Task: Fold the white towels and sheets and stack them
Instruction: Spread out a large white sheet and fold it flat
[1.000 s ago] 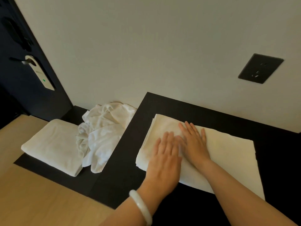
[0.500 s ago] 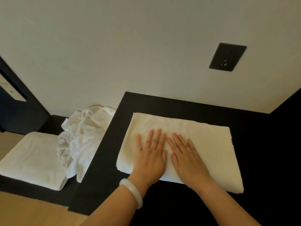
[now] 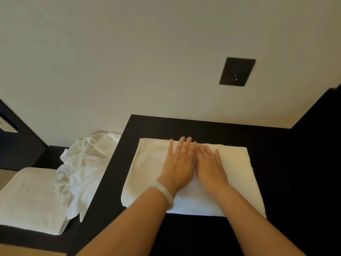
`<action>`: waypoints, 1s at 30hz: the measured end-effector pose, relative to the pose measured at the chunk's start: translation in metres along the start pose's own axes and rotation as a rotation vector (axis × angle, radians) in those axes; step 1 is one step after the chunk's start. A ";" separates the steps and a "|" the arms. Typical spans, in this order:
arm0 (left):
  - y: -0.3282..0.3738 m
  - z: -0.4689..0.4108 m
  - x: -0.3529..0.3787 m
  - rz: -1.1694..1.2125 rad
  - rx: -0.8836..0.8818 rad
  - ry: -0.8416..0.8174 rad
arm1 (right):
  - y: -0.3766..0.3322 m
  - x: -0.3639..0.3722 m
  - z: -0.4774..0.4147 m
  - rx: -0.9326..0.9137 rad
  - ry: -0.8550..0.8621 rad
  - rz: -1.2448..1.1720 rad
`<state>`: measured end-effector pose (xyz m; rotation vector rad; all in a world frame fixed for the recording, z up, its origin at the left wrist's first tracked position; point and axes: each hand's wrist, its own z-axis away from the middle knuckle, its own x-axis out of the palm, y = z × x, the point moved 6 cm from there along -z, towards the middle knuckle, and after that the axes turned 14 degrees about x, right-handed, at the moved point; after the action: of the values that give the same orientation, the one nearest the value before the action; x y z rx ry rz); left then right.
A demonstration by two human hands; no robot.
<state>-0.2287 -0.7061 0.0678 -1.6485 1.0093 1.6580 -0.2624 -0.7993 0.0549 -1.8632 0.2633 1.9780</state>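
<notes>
Both hands are flat on the folded towel [image 3: 234,163] right now, left hand [image 3: 177,163] and right hand [image 3: 210,169] side by side, fingers straight, gripping nothing. The towel lies on the black bench [image 3: 276,163] near the wall. It looks soft, thick and light (terry, I'd guess), so I reckon it sags if lifted by one corner. I'd slide palms under the two short ends and carry it level to the folded stack [image 3: 31,196] lower left, beside the crumpled pile [image 3: 86,163].
</notes>
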 end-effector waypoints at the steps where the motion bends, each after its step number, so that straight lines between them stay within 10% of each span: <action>1: -0.015 0.005 0.008 0.017 -0.053 -0.043 | 0.013 0.003 -0.005 0.016 -0.008 0.015; 9: -0.098 0.058 0.003 -0.122 -0.395 -0.064 | 0.117 -0.030 -0.036 0.361 0.020 0.264; 17: -0.028 -0.029 0.014 0.034 0.011 -0.012 | -0.014 0.001 -0.048 -0.112 -0.020 -0.041; 30: -0.142 0.068 -0.011 -0.108 -0.537 0.074 | 0.111 -0.041 -0.038 0.504 0.120 0.232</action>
<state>-0.1471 -0.5716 0.0592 -2.0722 0.5128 1.9121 -0.2731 -0.9209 0.0765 -1.6709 0.9562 1.7228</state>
